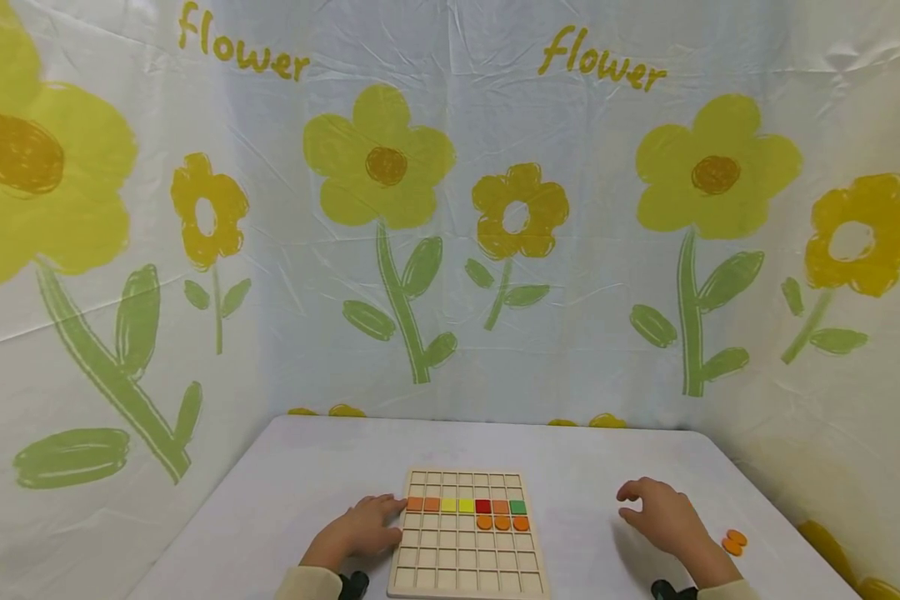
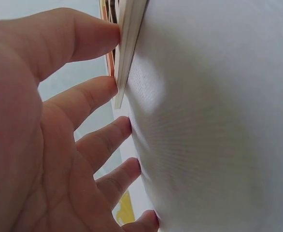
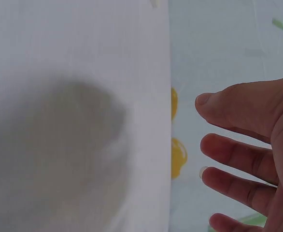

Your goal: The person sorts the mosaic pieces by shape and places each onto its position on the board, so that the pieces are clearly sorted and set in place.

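A wooden grid board (image 1: pixel 450 561) lies on the white table. One of its rows holds coloured square tiles, among them orange, yellow, a red tile (image 1: pixel 483 507) and a green tile (image 1: pixel 517 507). Below the right end of that row sit three orange discs (image 1: pixel 502 523). My left hand (image 1: pixel 363 527) rests at the board's left side; in the left wrist view its thumb and index fingertip touch the board's edge (image 2: pixel 127 53), the other fingertips the table. Above the table, right of the board, my right hand (image 1: pixel 666 517) hovers with loosely bent fingers and nothing between them.
Loose orange discs (image 1: pixel 734 542) lie on the table to the right of my right hand, near its wrist. The white table (image 1: pixel 330 467) ends at a flower-printed curtain (image 1: pixel 285 350) behind and along both sides.
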The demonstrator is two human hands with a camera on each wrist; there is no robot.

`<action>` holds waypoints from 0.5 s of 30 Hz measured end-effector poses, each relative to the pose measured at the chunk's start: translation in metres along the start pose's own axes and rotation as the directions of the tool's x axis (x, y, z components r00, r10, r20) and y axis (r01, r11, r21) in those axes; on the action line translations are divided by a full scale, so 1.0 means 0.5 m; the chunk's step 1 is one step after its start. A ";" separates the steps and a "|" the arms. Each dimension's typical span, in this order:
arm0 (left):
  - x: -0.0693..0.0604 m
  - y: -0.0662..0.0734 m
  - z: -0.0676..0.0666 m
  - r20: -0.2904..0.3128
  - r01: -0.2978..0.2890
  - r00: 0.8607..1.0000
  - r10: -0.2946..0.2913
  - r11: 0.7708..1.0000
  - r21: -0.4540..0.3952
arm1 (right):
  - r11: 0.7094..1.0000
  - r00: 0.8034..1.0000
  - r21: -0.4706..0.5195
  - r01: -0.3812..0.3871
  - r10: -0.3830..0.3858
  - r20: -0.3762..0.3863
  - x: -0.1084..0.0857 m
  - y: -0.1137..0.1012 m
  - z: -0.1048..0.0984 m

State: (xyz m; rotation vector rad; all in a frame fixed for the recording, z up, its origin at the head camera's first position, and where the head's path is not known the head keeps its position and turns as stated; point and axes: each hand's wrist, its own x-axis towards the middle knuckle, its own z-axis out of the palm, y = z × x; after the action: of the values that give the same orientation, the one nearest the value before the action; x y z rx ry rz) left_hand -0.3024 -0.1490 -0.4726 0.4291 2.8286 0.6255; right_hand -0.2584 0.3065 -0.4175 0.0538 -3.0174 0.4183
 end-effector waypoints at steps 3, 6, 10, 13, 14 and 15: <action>0.003 -0.002 0.003 -0.001 0.011 1.000 -0.011 1.000 0.001 | 1.000 1.000 -0.003 -0.011 0.011 0.006 -0.007 0.026 -0.012; 0.004 -0.002 0.004 -0.001 0.025 1.000 -0.025 1.000 0.001 | 1.000 1.000 -0.007 -0.011 0.011 -0.009 -0.014 0.055 -0.020; 0.005 -0.002 0.003 0.001 0.029 1.000 -0.029 1.000 0.003 | 1.000 0.999 -0.018 0.001 -0.001 -0.042 -0.024 0.090 -0.032; 0.005 -0.002 0.001 0.005 0.031 0.999 -0.031 0.999 0.006 | 1.000 0.999 -0.016 -0.025 0.025 -0.032 -0.029 0.114 -0.042; 0.006 -0.002 0.001 0.006 0.033 0.999 -0.033 0.999 0.006 | 0.999 0.999 -0.013 -0.039 0.039 -0.021 -0.031 0.123 -0.043; 0.006 -0.002 0.000 0.006 0.034 0.999 -0.034 0.999 0.007 | 0.998 0.998 -0.009 -0.054 0.054 -0.011 -0.032 0.130 -0.045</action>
State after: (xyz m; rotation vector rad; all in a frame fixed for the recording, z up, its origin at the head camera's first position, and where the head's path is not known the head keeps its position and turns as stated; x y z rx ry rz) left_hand -0.3052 -0.1489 -0.4736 0.3821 2.8268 0.6063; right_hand -0.2435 0.3756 -0.4148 -0.0305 -3.0161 0.4082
